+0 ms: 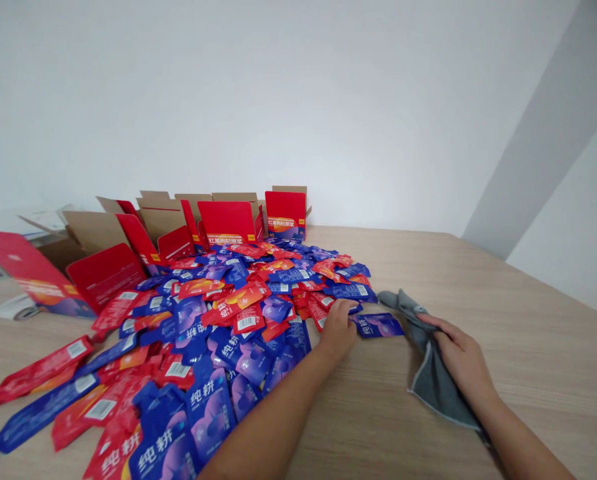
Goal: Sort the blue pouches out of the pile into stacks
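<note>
— What are the sachets (228, 343) made of?

— They look like thin, flexible plastic film, printed and smooth, with a soft sheen where the creases catch the light.

— And the cartons (226, 220)?

— Paperboard: smooth, printed and coated-looking on the outer panels, plain and matt on the bare brown flaps (96, 230).

— Is the grey cloth (443, 387) shiny at all?

— No, it's matt and limp, a soft woven-looking fabric with a paler edge.

— The counter (403, 427)?

— Wood-grained, smooth, low in sheen; solid wood or laminate, I can't tell.

— The wall (278, 100)?

— Smooth, matt, painted-looking.
</note>
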`<state>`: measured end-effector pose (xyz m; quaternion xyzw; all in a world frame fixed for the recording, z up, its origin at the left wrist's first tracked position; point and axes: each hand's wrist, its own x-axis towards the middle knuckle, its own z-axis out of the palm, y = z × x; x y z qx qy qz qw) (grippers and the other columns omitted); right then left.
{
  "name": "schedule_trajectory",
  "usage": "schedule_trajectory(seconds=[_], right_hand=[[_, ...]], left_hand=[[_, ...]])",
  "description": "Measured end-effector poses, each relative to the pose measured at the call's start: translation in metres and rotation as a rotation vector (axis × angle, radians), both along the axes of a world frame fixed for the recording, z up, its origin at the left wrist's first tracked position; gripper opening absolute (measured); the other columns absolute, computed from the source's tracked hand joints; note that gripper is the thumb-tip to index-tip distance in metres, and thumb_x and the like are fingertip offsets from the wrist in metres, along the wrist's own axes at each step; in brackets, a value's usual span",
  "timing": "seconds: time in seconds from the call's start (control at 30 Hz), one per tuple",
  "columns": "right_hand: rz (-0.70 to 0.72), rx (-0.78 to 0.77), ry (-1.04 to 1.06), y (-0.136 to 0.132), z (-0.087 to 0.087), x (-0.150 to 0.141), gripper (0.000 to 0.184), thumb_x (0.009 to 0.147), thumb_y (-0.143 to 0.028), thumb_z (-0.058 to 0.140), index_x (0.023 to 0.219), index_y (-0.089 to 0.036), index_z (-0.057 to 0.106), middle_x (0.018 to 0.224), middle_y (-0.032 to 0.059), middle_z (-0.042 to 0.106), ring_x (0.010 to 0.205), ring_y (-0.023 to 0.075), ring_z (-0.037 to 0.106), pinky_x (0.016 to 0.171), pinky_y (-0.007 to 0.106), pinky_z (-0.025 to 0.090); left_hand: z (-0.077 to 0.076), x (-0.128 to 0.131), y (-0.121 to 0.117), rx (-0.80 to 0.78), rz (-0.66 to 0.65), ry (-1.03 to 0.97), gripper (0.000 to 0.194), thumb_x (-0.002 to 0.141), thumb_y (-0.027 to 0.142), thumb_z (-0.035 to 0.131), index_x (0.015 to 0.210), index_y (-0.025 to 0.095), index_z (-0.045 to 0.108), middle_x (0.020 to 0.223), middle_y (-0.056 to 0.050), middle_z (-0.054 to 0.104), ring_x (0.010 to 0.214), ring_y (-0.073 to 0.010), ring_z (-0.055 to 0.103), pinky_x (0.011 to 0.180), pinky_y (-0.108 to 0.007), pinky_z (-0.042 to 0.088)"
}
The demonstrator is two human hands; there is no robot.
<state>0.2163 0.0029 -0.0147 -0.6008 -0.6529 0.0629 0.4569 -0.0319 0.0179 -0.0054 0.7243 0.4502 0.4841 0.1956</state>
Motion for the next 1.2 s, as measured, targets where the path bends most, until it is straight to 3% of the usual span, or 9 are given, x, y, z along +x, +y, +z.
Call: schedule_trajectory(seconds=[0.13, 0.3, 0.43, 0.57, 0.7, 0.8, 0.93, 1.07, 1.2], right_hand=[[0.228, 0.201, -0.091, -0.017, 0.026, -0.019, 0.028, 0.079, -0.025, 0.043, 0.086, -0.025, 0.070, 0.098, 0.0043, 0.071, 0.094, 0.0234, 0.062, 0.086, 0.042, 0.049], [0.373, 0.299, -0.167, -0.036, 0.044, -0.045, 0.032, 0.083, -0.019, 0.043, 0.111, -0.026, 0.057, 0.111, 0.0048, 0.064, 0.103, 0.0213, 0.058, 0.089, 0.041, 0.048], [0.367, 0.305, -0.134, -0.041, 0.041, -0.056, 0.039, 0.087, -0.024, 0.045, 0.125, -0.025, 0.044, 0.122, 0.0087, 0.056, 0.114, 0.0221, 0.052, 0.096, 0.042, 0.044], [0.332, 0.320, -0.104, -0.036, 0.035, -0.055, 0.043, 0.088, -0.027, 0.043, 0.131, -0.023, 0.038, 0.129, 0.0125, 0.049, 0.119, 0.0247, 0.047, 0.098, 0.047, 0.042], [0.207, 0.285, -0.002, -0.027, 0.028, -0.045, 0.040, 0.090, -0.032, 0.038, 0.128, -0.021, 0.043, 0.124, 0.0147, 0.051, 0.112, 0.0260, 0.050, 0.088, 0.047, 0.047], [0.152, 0.224, 0.063, -0.021, 0.023, -0.038, 0.039, 0.089, -0.035, 0.037, 0.124, -0.020, 0.047, 0.120, 0.0144, 0.054, 0.109, 0.0260, 0.052, 0.086, 0.045, 0.049], [0.146, 0.157, 0.086, -0.018, 0.015, -0.034, 0.039, 0.087, -0.038, 0.039, 0.120, -0.020, 0.051, 0.119, 0.0134, 0.056, 0.108, 0.0255, 0.053, 0.083, 0.042, 0.050], [0.156, 0.074, 0.092, -0.018, 0.009, -0.035, 0.041, 0.085, -0.039, 0.040, 0.120, -0.021, 0.051, 0.119, 0.0122, 0.057, 0.107, 0.0250, 0.055, 0.083, 0.040, 0.051], [0.142, 0.001, 0.106, -0.016, -0.001, -0.034, 0.045, 0.082, -0.043, 0.041, 0.120, -0.022, 0.050, 0.120, 0.0107, 0.059, 0.104, 0.0257, 0.059, 0.081, 0.040, 0.052]], left_hand=[[0.009, 0.011, -0.014, 0.058, -0.223, 0.064, 0.070, 0.073, 0.016, 0.059, 0.137, 0.020, 0.033, 0.140, -0.012, 0.039, 0.131, -0.0244, 0.033, 0.109, -0.045, 0.028], [0.018, 0.033, -0.035, -0.176, -0.562, -0.028, 0.105, 0.059, 0.028, 0.078, 0.144, 0.023, 0.016, 0.147, -0.014, 0.028, 0.134, -0.0297, 0.030, 0.108, -0.047, 0.028], [0.021, 0.044, -0.034, -0.302, -0.507, -0.343, 0.071, 0.063, 0.009, 0.066, 0.129, 0.020, 0.043, 0.124, -0.009, 0.055, 0.115, -0.0248, 0.051, 0.099, -0.041, 0.039], [0.023, 0.049, -0.018, -0.377, -0.346, -0.494, 0.043, 0.065, 0.004, 0.057, 0.106, 0.016, 0.057, 0.103, -0.005, 0.062, 0.100, -0.0198, 0.056, 0.093, -0.036, 0.042], [0.035, 0.054, -0.003, -0.536, -0.297, -0.361, 0.040, 0.061, 0.001, 0.055, 0.098, 0.015, 0.060, 0.089, -0.004, 0.064, 0.090, -0.0188, 0.058, 0.088, -0.035, 0.044], [0.056, 0.047, 0.004, -0.502, -0.316, -0.287, 0.043, 0.055, -0.003, 0.053, 0.092, 0.016, 0.063, 0.087, -0.003, 0.065, 0.088, -0.0185, 0.058, 0.090, -0.034, 0.043], [0.090, -0.007, 0.001, -0.355, -0.140, -0.589, 0.040, 0.055, -0.002, 0.052, 0.089, 0.017, 0.064, 0.088, -0.002, 0.067, 0.086, -0.0165, 0.060, 0.090, -0.031, 0.044], [0.109, -0.117, -0.021, -0.281, 0.104, -0.901, 0.027, 0.060, 0.014, 0.063, 0.087, 0.017, 0.062, 0.078, -0.003, 0.068, 0.070, -0.0190, 0.063, 0.073, -0.035, 0.052], [0.111, -0.245, -0.068, -0.137, 0.805, -0.826, 0.005, 0.070, 0.016, 0.053, 0.074, 0.016, 0.055, 0.063, -0.001, 0.061, 0.061, -0.0166, 0.062, 0.065, -0.032, 0.053]])
